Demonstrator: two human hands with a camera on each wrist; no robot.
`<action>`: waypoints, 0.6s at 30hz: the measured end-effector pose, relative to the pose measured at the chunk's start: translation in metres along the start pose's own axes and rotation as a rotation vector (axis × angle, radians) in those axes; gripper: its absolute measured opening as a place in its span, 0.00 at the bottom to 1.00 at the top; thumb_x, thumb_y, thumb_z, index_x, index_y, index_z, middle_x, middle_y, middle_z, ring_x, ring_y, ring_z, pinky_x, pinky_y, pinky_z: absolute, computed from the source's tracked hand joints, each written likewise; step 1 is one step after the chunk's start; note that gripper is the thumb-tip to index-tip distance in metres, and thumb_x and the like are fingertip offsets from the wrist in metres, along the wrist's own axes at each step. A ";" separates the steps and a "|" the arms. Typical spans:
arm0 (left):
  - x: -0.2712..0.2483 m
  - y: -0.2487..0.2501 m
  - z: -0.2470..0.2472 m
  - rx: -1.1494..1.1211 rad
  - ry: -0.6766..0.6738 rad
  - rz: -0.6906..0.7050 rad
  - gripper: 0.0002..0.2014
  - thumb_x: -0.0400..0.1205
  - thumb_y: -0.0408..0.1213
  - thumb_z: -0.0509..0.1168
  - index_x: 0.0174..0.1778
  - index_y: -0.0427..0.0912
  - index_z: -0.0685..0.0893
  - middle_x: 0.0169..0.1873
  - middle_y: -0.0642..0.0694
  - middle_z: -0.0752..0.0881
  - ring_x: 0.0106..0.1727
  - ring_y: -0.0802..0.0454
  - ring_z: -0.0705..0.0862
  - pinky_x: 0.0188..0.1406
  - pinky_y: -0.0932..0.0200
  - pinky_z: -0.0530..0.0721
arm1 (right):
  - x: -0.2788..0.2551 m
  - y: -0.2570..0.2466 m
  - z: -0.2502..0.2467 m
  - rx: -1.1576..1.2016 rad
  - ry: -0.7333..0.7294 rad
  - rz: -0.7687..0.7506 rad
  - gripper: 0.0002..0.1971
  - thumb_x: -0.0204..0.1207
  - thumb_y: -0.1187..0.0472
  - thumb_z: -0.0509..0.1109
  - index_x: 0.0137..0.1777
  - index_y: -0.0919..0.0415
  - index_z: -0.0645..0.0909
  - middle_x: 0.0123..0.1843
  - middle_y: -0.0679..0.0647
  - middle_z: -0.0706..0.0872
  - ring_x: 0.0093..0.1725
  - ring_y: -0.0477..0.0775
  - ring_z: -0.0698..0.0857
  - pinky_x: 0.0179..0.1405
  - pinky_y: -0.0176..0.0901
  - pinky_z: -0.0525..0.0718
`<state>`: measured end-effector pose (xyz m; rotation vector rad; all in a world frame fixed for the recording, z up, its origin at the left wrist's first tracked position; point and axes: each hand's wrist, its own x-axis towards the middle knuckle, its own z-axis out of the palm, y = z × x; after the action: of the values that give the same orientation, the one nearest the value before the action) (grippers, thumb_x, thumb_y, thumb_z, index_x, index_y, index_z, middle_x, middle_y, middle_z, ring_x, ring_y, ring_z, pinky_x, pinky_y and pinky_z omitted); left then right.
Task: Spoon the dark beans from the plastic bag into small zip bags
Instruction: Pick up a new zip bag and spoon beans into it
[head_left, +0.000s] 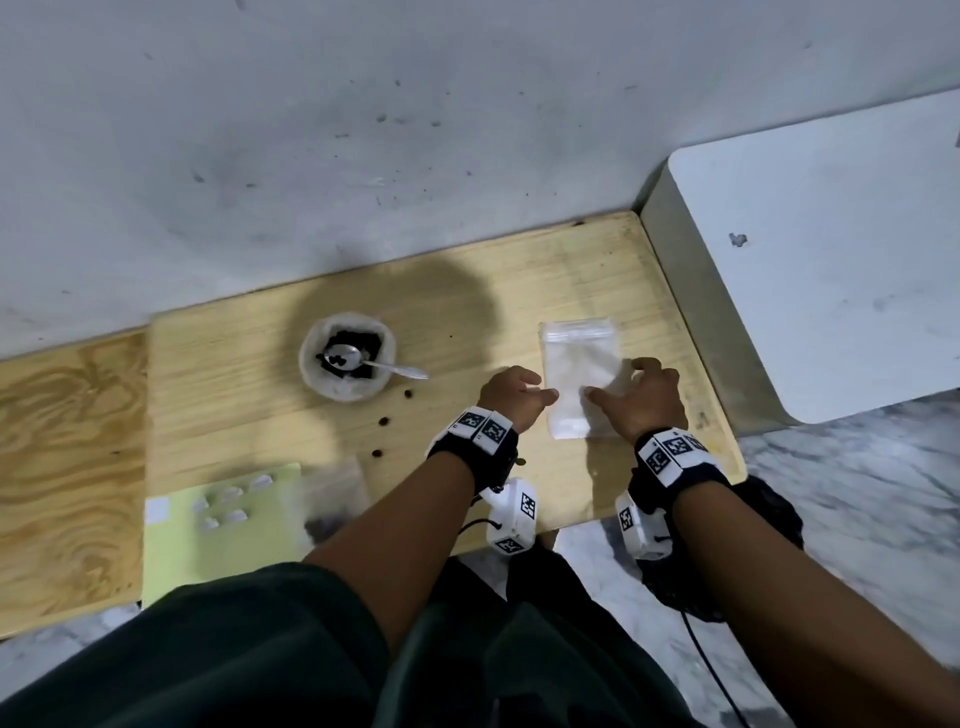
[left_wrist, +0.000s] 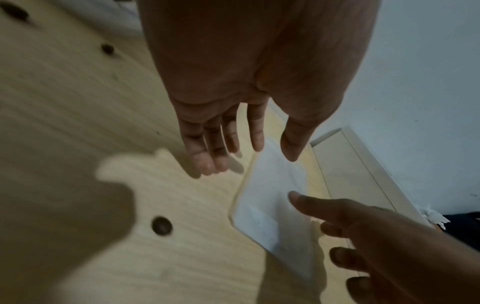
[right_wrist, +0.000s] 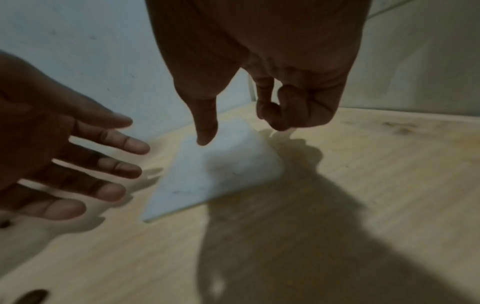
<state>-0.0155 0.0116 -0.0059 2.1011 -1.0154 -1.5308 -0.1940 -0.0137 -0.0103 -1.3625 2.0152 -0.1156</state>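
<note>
The plastic bag (head_left: 347, 364), rolled down into a round bowl shape, stands on the wooden board (head_left: 249, 410) and holds the dark beans (head_left: 358, 340). A metal spoon (head_left: 363, 361) lies in it with a few beans in its bowl, the handle sticking out over the rim. Some loose beans (head_left: 383, 421) lie on the board near the bag. To the right, a stack of empty clear zip bags (head_left: 577, 374) lies flat between the two hands. At the near left, another zip bag (head_left: 332, 499) with beans in it lies blurred beside a green sheet (head_left: 208, 540).

Only the wrist views show the fingers. The left hand (left_wrist: 233, 102) is spread, fingers straight, holding nothing. The right hand (right_wrist: 259, 72) has its thumb straight over the stack and its fingers partly curled at the far edge; whether they pinch the plastic I cannot tell.
</note>
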 end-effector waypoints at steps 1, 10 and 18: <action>0.001 0.003 0.006 -0.014 0.000 -0.023 0.19 0.76 0.46 0.74 0.62 0.47 0.83 0.52 0.51 0.82 0.57 0.45 0.85 0.56 0.51 0.87 | 0.005 0.004 0.001 -0.025 -0.027 0.018 0.42 0.63 0.39 0.81 0.74 0.53 0.70 0.71 0.58 0.72 0.62 0.64 0.83 0.61 0.59 0.84; 0.008 0.008 0.022 -0.138 -0.021 -0.064 0.18 0.76 0.44 0.74 0.61 0.46 0.84 0.60 0.46 0.86 0.61 0.44 0.85 0.65 0.44 0.84 | 0.009 0.011 0.006 0.092 0.017 -0.015 0.29 0.68 0.46 0.80 0.69 0.51 0.80 0.63 0.52 0.86 0.63 0.59 0.85 0.61 0.53 0.84; 0.004 0.005 0.013 -0.212 0.072 0.046 0.07 0.75 0.42 0.74 0.47 0.54 0.86 0.54 0.47 0.88 0.55 0.45 0.87 0.60 0.44 0.86 | -0.005 0.001 0.001 0.416 0.221 -0.097 0.05 0.77 0.56 0.73 0.51 0.51 0.85 0.45 0.48 0.87 0.46 0.52 0.85 0.48 0.43 0.80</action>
<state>-0.0283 0.0071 -0.0101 1.9589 -0.8310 -1.4601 -0.1931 -0.0087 -0.0094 -1.2154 1.9557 -0.7161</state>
